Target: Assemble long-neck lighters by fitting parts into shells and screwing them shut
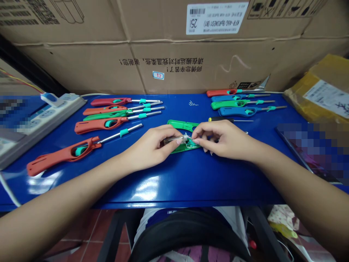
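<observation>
My left hand (151, 145) is closed, thumb and fingers pinching a clear smoky lighter fuel tank (171, 139) above the middle of the table. A thin white tube (188, 144) shows by the tank's right end. My right hand (226, 140) pinches at a teal trigger piece (193, 141) beside it; the exact part between those fingertips is too small to make out. Beneath both hands lies one green lighter shell half (180, 149), partly covered. Just behind it is another green shell half (182, 125). A screwdriver (222, 119) with a black and yellow handle lies behind my right hand.
Several long-necked lighters, including an orange one (64, 154), lie at the left. More lighters, among them a blue one (240, 111), are lined up at the back right. A power strip (46, 116), cardboard wall (163, 54), yellow-taped package (321, 87) and dark-screened device (297, 145) surround the blue table (174, 185).
</observation>
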